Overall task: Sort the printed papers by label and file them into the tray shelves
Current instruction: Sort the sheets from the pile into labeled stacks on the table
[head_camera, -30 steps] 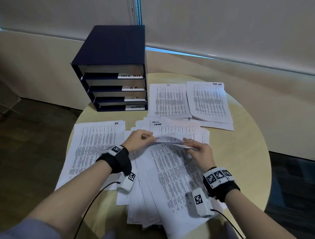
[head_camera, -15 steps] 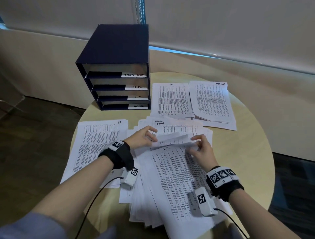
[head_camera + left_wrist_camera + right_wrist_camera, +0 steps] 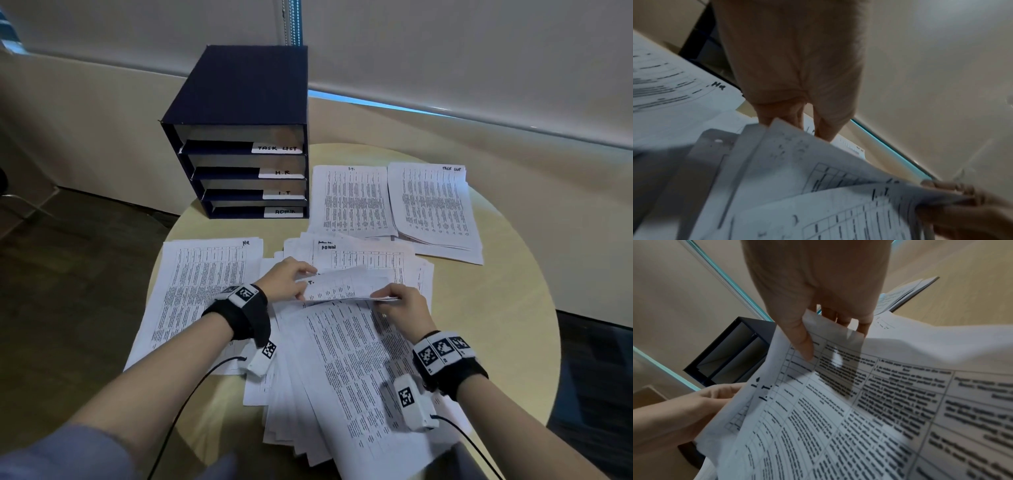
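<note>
A fanned pile of unsorted printed papers (image 3: 342,370) lies in the middle of the round table (image 3: 496,308). Both hands lift the far edge of its top sheets (image 3: 346,286), which show a handwritten "I.T." label (image 3: 761,391). My left hand (image 3: 306,279) pinches the left corner. My right hand (image 3: 382,296) pinches the right corner, with the thumb (image 3: 803,344) on top. Sorted piles lie around: HR (image 3: 205,291), Admin (image 3: 363,255), I.T. (image 3: 352,202) and Task List (image 3: 431,205). The dark blue tray shelf unit (image 3: 239,102) stands at the back left.
The shelves carry labels Task List (image 3: 277,148), H.R. (image 3: 282,173), I.T. (image 3: 284,194) and Admin (image 3: 284,212), top to bottom. Bare table shows at the right (image 3: 496,342) and front left. A wall runs behind; the floor drops away on both sides.
The far edge of the top sheets has risen and curled toward me, so the "I.T." label shows. Both hands stay on the corners; the right one has shifted slightly left.
</note>
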